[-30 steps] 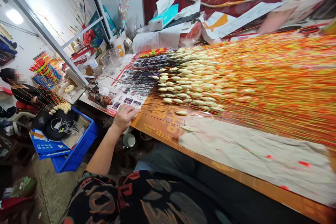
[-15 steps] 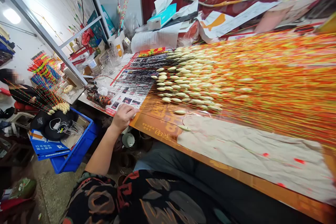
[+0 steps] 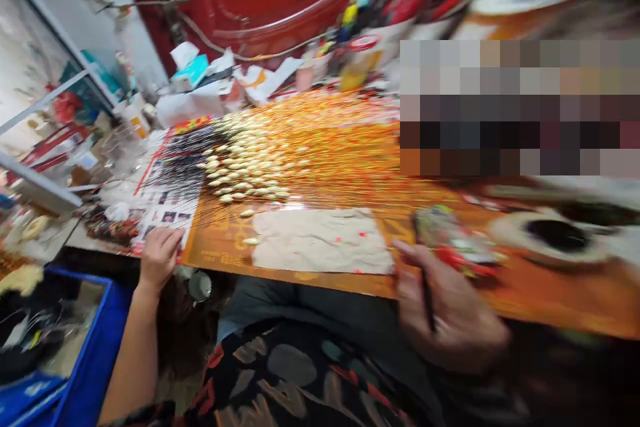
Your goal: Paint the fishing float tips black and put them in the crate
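At the front edge of the table, my left hand is closed in a pinch on the thin stem of a single fishing float. That float's cream body lies at the left end of a wrinkled beige cloth. My right hand, blurred, is curled around a slim dark pen-like tool just beyond the cloth's right end; the tool's exact kind cannot be made out. Behind the cloth spreads a thick layer of fishing floats, with dark stems to the left and orange and yellow tips to the right.
A colourful plastic packet and a pale dish with a dark middle lie right of my right hand. A blue tissue box and papers stand at the back. Below left is a blue crate.
The view has swung to the right, bringing my right hand with the dark tool into sight. My left hand still pinches the float's stem near the table edge.
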`<state>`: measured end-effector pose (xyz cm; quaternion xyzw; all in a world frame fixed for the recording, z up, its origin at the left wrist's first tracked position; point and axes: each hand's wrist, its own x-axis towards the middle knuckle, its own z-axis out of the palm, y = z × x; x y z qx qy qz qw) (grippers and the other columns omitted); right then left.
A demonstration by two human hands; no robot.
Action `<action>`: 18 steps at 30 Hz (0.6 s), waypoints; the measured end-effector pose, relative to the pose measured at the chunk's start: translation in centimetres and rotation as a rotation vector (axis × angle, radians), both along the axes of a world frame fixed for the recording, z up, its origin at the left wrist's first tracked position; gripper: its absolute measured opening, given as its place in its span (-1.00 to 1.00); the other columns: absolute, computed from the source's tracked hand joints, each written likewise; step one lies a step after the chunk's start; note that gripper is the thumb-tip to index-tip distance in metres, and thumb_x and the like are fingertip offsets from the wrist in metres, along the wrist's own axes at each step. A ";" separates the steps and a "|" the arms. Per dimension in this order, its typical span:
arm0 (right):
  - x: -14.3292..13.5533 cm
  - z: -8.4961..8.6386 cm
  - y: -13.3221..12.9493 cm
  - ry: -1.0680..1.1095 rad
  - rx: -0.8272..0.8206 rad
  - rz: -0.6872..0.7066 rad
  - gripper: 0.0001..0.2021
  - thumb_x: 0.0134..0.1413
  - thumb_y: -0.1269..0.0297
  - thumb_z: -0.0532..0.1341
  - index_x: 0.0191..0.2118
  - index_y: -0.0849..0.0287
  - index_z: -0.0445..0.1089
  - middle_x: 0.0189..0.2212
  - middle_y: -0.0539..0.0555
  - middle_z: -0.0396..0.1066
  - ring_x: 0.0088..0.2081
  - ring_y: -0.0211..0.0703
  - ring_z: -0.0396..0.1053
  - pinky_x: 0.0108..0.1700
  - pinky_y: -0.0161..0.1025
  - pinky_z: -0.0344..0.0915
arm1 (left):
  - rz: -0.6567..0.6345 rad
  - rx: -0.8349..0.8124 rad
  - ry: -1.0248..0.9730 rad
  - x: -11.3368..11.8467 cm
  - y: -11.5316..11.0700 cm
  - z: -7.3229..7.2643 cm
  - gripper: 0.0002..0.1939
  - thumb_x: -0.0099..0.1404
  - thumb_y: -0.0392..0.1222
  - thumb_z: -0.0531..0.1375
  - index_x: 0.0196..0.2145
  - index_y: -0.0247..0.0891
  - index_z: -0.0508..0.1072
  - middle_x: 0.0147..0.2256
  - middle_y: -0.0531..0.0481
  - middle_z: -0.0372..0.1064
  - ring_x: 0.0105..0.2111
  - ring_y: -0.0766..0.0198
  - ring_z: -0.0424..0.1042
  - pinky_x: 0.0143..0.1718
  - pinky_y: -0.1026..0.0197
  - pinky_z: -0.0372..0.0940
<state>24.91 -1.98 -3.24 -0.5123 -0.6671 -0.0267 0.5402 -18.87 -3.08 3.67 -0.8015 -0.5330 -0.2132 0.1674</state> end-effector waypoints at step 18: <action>1.0 2.3 1.0 0.129 -0.005 0.156 -0.47 0.26 0.52 0.12 0.30 0.07 0.17 0.05 0.15 0.44 0.03 -0.07 0.46 0.08 -0.12 0.45 | -0.478 0.132 0.076 25.3 8.3 -2.5 -0.79 0.37 -0.25 0.17 -0.06 -0.33 0.38 -0.42 -0.02 0.40 -0.41 0.22 0.37 -0.37 0.17 0.23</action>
